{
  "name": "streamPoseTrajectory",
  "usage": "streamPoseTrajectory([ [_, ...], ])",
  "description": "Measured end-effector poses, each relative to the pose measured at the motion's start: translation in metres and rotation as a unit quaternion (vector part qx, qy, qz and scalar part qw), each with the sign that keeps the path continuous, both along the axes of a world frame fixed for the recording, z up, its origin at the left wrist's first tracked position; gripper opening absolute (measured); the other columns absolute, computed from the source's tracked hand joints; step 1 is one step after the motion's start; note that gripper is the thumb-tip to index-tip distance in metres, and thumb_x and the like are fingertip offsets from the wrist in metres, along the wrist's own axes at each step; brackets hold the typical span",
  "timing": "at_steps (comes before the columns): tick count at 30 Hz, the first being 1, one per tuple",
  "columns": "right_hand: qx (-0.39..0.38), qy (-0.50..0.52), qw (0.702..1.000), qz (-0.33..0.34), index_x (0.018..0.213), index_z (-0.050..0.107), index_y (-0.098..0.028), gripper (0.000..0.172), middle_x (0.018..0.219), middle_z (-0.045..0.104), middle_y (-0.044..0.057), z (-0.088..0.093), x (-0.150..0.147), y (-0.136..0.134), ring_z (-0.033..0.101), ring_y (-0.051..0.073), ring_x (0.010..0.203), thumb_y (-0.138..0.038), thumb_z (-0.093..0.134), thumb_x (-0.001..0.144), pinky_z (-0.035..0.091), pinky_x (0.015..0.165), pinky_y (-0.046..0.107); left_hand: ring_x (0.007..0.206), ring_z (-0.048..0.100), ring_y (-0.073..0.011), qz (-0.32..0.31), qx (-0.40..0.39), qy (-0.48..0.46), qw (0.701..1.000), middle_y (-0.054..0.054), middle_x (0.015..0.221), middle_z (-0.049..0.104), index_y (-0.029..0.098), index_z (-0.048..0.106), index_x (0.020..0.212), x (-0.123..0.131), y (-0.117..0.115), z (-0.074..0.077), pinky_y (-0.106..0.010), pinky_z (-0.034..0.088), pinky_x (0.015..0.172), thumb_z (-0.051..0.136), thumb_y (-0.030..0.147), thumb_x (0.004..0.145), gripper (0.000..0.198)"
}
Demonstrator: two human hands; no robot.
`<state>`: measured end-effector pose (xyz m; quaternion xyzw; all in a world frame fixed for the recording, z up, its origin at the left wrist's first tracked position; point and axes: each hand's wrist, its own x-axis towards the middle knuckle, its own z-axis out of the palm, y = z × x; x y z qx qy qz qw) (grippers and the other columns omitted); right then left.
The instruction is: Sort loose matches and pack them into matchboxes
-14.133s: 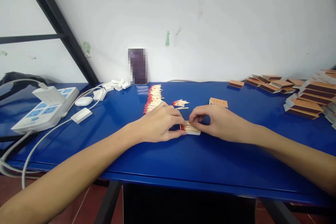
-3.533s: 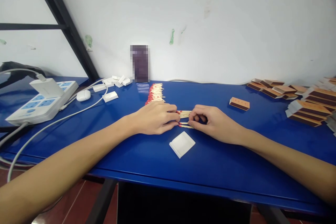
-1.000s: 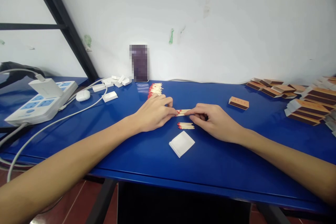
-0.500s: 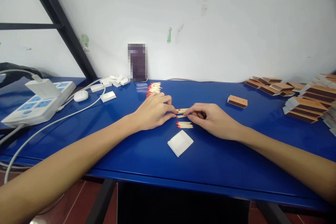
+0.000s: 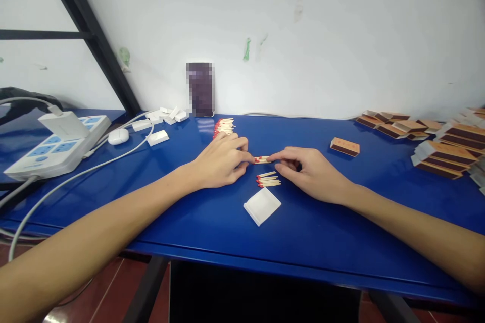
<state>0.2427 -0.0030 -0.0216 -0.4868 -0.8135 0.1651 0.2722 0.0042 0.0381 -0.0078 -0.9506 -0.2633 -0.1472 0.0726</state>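
Note:
A small row of matches (image 5: 262, 160) with red heads lies between my two hands on the blue table. My left hand (image 5: 223, 160) has its index fingertip at the left end of this row, thumb just below, the other fingers curled. At the right end, the index fingertip of my right hand (image 5: 306, 171) presses on the sticks, with its thumb lower and slightly apart. Nearer to me lies a second group of several matches (image 5: 270, 179), slightly fanned. Below that sits a white matchbox tray (image 5: 262, 206). Behind my left hand is a larger pile of matches (image 5: 225, 126).
An orange-brown matchbox (image 5: 344, 146) lies right of my right hand. More boxes (image 5: 441, 154) are stacked at the far right. White trays (image 5: 158, 137), an earbud case (image 5: 118, 136), cables and a power strip (image 5: 60, 149) occupy the left. A blurred phone (image 5: 201, 89) leans on the wall.
A match held between my fingers has moved away from me to the upper row, where both index fingers now touch. The nearer group now looks more fanned, with one more match above it.

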Motion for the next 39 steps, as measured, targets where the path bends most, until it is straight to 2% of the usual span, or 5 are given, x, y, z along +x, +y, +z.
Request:
streamPoseTrajectory([
  [4,0.026,-0.020,0.999,0.012,0.104,0.074,-0.020,0.029,0.066,0.055,-0.001,0.0007,-0.0011,0.0000,0.048,0.013,0.057,-0.025,0.050,0.088,0.039,0.058,0.029,0.090,0.053,-0.0182,0.004,-0.010,0.008,1.000,-0.005,0.096,0.058,0.022,0.073,0.107,0.0005,-0.0015,0.0010,-0.035,0.037,0.083,0.053,0.020,0.092,0.025],
  [20,0.021,-0.016,0.999,0.028,0.096,0.075,-0.021,0.026,0.070,0.059,0.001,0.0006,0.0002,-0.0007,0.049,0.013,0.058,-0.027,0.050,0.090,0.039,0.057,0.028,0.090,0.054,-0.0186,-0.003,-0.015,0.013,1.000,-0.005,0.097,0.059,0.022,0.072,0.107,0.0001,-0.0017,0.0008,-0.035,0.036,0.085,0.051,0.019,0.092,0.027],
  [26,0.023,-0.026,0.998,0.047,0.109,0.075,-0.027,0.031,0.071,0.057,0.001,0.0026,-0.0007,-0.0027,0.049,0.012,0.058,-0.028,0.048,0.093,0.038,0.057,0.027,0.087,0.055,-0.0174,-0.010,-0.021,0.022,0.999,-0.004,0.096,0.059,0.021,0.072,0.108,0.0009,-0.0025,0.0019,-0.034,0.037,0.084,0.049,0.018,0.093,0.027],
  [31,0.032,-0.035,0.998,0.041,0.110,0.074,-0.025,0.031,0.068,0.055,0.000,0.0014,-0.0004,-0.0016,0.048,0.013,0.058,-0.025,0.050,0.092,0.037,0.056,0.027,0.088,0.055,-0.0181,-0.013,-0.019,0.020,1.000,-0.005,0.096,0.059,0.021,0.070,0.110,0.0005,-0.0022,0.0027,-0.034,0.037,0.081,0.049,0.019,0.093,0.027],
  [39,0.000,0.003,0.998,0.063,0.089,0.075,-0.022,0.025,0.074,0.060,0.001,0.0025,0.0003,-0.0027,0.049,0.012,0.060,-0.028,0.051,0.091,0.038,0.056,0.026,0.085,0.052,-0.0168,-0.059,-0.023,0.019,0.998,-0.005,0.096,0.058,0.022,0.070,0.107,-0.0015,-0.0008,0.0019,-0.030,0.037,0.078,0.046,0.017,0.095,0.027],
])
